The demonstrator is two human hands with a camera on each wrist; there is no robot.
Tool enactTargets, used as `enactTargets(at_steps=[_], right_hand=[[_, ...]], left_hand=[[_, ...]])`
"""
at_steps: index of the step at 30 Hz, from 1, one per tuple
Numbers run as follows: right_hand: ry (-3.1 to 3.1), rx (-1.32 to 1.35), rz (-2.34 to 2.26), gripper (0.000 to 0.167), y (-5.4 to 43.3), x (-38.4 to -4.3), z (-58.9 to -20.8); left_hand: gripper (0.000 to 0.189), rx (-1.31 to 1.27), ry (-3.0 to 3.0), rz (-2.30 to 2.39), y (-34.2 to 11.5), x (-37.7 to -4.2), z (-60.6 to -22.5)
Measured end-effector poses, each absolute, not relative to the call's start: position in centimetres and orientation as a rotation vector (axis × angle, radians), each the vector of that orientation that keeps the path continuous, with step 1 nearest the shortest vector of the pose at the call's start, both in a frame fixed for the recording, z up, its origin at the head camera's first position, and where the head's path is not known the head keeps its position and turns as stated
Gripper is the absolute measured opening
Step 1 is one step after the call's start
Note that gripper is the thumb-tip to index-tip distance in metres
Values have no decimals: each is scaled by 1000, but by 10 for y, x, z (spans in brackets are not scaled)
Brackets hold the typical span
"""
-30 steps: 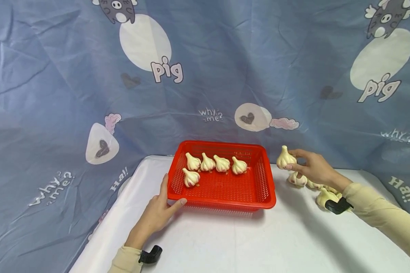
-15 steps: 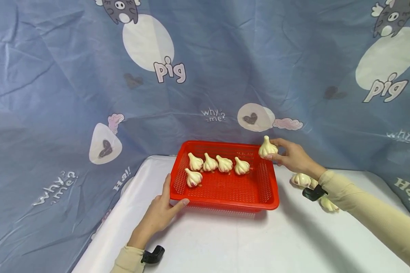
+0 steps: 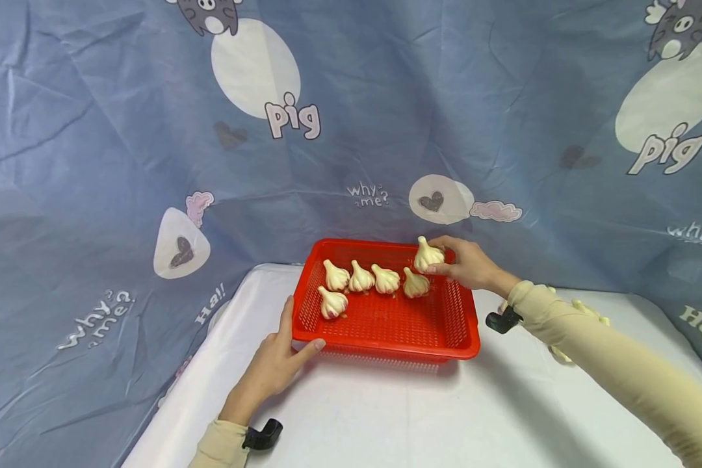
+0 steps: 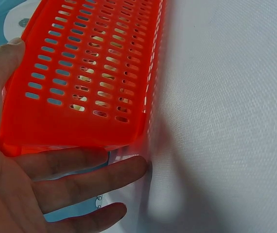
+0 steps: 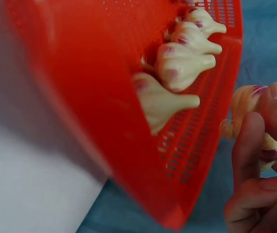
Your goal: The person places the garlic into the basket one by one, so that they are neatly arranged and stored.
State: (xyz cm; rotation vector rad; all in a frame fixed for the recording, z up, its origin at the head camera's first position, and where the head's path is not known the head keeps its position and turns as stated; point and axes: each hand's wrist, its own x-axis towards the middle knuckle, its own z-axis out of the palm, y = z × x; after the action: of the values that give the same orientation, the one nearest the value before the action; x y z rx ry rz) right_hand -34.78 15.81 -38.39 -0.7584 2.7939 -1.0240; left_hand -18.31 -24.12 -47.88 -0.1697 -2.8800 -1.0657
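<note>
My right hand point(image 3: 469, 262) pinches a garlic bulb point(image 3: 428, 255) between thumb and fingers, stem upward, over the back right of the red basket point(image 3: 386, 351). In the right wrist view, thumb and fingertips press on the held bulb's purple-streaked sides. Inside the basket, several garlic bulbs point(image 3: 361, 278) form a row along the back, and another garlic bulb point(image 3: 332, 303) lies in front at the left. My left hand point(image 3: 273, 361) rests at the basket's front left corner, thumb along the front, other fingers at the left side. Those fingers point(image 4: 90, 182) look fairly straight in the left wrist view.
More pale bulbs or roots point(image 3: 587, 312) lie on the white table point(image 3: 374, 416) at the right, partly hidden by the right sleeve point(image 3: 608, 354). A blue printed cloth point(image 3: 339, 162) hangs right behind the table and basket.
My right hand has carried the garlic bulb leftward from beside the basket to over its back right part. The left hand stays at the corner; the view has shifted slightly.
</note>
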Motion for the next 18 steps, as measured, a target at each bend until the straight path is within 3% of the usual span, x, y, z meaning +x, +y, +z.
enactTargets(at_steps=[18], right_hand=[[2742, -877, -971, 55, 100, -354, -405]], left_hand=[[114, -161, -2880, -1082, -241, -183, -478]])
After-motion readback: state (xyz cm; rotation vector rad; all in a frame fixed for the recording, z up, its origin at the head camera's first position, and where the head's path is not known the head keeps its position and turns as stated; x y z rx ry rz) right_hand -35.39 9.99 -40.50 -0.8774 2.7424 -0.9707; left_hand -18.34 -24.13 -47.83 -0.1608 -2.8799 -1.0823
